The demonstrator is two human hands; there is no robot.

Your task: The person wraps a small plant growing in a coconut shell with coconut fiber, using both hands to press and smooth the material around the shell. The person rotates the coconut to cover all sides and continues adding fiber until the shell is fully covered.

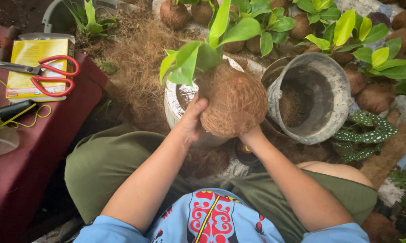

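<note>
We hold a fibre ball [232, 108] with a leafy plant [203, 49] growing from its top, raised over a white pot [173, 105] in front of our knees. Our left hand [191, 121] cups the ball's left side, thumb pressed on the fibre; our right hand [250, 134] supports it from below, its fingers hidden behind the ball, so we cannot tell how far they curl. We seem to be shaping and firming the fibre wrap. The next move, we judge, calls for steady, even pressure while keeping the stem upright. Just right stands a grey bucket [311, 96] with fibre inside. Finished balls [376, 96] lie beyond. Red scissors [50, 74] rest on a yellow box [34, 56] on the bench, well to the left.
</note>
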